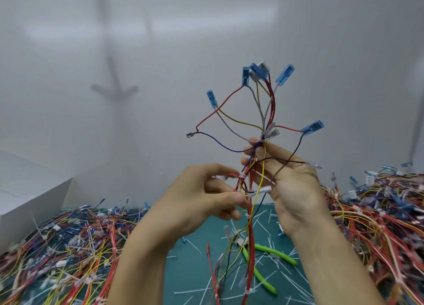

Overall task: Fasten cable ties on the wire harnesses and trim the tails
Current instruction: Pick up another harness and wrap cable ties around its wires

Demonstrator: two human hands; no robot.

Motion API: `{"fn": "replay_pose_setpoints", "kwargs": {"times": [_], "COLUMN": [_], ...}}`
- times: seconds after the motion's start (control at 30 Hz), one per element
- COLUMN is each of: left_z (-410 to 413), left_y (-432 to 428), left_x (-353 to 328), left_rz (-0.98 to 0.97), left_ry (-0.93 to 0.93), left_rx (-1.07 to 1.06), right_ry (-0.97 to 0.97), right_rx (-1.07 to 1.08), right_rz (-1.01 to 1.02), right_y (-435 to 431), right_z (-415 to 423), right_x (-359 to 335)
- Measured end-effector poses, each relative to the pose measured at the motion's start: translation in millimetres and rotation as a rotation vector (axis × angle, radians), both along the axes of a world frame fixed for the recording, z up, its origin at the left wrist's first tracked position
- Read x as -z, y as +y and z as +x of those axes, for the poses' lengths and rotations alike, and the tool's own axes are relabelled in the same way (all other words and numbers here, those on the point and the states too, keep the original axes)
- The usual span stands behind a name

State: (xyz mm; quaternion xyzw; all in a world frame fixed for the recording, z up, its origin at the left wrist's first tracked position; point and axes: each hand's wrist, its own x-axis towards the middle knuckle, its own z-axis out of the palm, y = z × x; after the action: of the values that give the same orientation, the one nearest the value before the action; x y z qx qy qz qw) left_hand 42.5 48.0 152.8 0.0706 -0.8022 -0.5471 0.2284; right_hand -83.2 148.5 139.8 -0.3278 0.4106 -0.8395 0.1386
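a person lifts a wire harness (252, 235) in both bare hands, well above a teal mat (190, 270). the right hand (291, 190) curls its fingers round the bundle at the upper grip. just below and beside it, the left hand (206, 203) pinches the wires between thumb and fingers. a white cable tie (243, 175) cinches the wires between the two grips.

above the right hand's grip, red, yellow, grey, blue and black wires fan out to blue-sleeved terminals (284, 74) and one bare metal terminal (190, 134). below the left hand's grip, the bundle hangs straight down, red wire foremost.

the topmost connectors are smeared by motion and hard to read. the harness's lower end runs off the bottom edge. the right fingertips sit partly behind the wires, and whether the tie's tail is cut cannot be told.

beneath the grips lie green-handled cutters (277, 255) among white trimmed tails (289, 279). heaps of harnesses lie to the left (68, 247) and right (378, 213), with a white box (29, 203) far left.
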Motion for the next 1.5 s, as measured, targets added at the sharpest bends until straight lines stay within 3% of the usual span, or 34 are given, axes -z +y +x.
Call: {"fn": "replay_pose_setpoints", "kwargs": {"times": [0.3, 0.57, 0.87, 1.3, 1.5], "left_z": [4.3, 8.1, 7.5, 8.4, 5.8], "left_y": [-2.8, -0.9, -3.5, -8.1, -8.7], "left_x": [-1.0, -7.6, -4.0, -3.5, -1.0], "left_rz": [-0.01, -0.05, -0.159, -0.083, -0.131], "left_ry": [0.025, 0.194, 0.04, 0.163, 0.113], "left_rx": [-0.145, -0.214, -0.155, -0.275, -0.239], "right_ry": [0.037, -0.039, -0.016, -0.057, -0.039], "right_rx": [0.029, 0.071, 0.076, 0.056, 0.11], "right_rz": [0.026, 0.047, 0.048, 0.062, 0.072], "right_y": [0.7, 1.4, 2.2, 1.4, 2.2], "right_z": [2.4, -0.1, 0.7, -2.1, -5.3], "right_x": [-0.1, 0.0, -0.4, 0.5, 1.8]}}
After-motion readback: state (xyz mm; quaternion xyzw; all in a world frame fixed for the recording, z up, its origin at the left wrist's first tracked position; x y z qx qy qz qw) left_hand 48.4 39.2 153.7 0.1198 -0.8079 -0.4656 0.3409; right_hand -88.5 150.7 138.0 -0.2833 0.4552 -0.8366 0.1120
